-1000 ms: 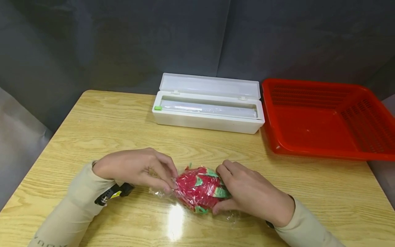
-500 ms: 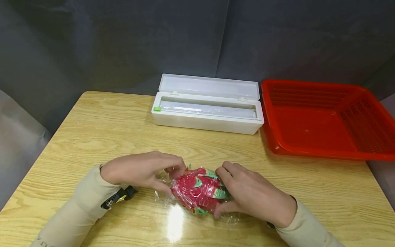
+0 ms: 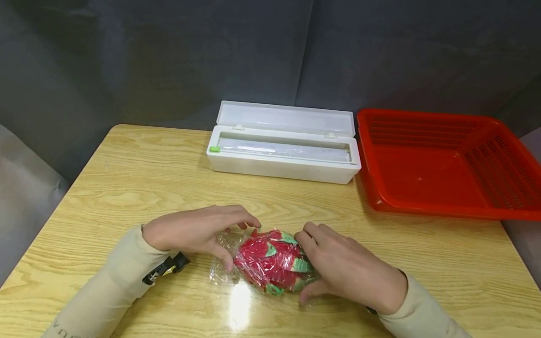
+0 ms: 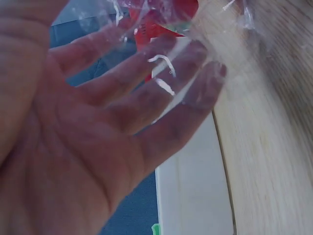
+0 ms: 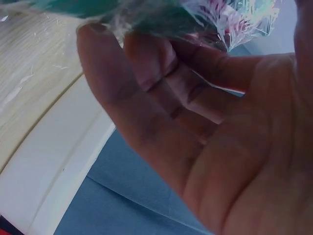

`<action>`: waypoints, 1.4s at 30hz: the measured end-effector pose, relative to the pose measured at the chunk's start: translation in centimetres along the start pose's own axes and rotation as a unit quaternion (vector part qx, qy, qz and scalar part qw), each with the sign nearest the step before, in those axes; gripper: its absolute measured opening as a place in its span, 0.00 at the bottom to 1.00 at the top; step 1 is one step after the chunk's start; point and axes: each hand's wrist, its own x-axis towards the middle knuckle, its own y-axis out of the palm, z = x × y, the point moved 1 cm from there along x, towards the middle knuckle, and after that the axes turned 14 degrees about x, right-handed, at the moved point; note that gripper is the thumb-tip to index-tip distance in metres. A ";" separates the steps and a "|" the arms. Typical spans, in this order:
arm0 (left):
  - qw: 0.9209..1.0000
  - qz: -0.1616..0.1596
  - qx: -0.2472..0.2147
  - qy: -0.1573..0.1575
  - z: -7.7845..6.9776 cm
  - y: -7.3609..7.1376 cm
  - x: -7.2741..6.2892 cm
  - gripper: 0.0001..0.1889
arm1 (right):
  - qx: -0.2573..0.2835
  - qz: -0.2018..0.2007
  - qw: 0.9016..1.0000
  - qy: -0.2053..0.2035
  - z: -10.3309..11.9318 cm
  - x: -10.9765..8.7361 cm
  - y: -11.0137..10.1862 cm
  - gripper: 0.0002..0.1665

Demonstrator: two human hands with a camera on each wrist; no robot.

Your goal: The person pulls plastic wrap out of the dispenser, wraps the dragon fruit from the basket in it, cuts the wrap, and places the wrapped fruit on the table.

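Observation:
A dragon fruit, red with green-tipped scales, lies on its side on the wooden table, wrapped in clear cling film. Loose film bunches at its left end. My left hand is spread around that end, thumb in front and fingers behind. In the left wrist view those fingers extend fairly straight, with film over them. At the fruit's other end my right hand holds it with curved fingers, the thumb at the near side. The right wrist view shows curled fingers against the wrapped green scales.
Behind the fruit stands a white cling film dispenser, its lid raised and a roll inside. A red plastic basket sits at the right of the table. A dark backdrop rises behind.
My left fingers have let go of the pinched film and spread apart, and the hand has shifted slightly right. My right thumb has moved slightly toward the right along the fruit.

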 end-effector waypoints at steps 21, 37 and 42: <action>0.997 0.047 -0.048 -0.048 0.8 0.2 0.1 0.49 | -0.036 -0.015 0.998 -0.050 -0.4 0.2 -0.1 0.44; 0.998 -0.011 -0.044 -0.035 1.0 0.0 0.2 0.33 | 0.040 0.021 0.999 -0.026 -2.2 0.6 -0.6 0.45; 0.998 -0.023 -0.061 -0.018 1.3 -0.1 0.4 0.27 | 0.064 0.033 0.997 -0.003 -2.6 0.6 -0.7 0.44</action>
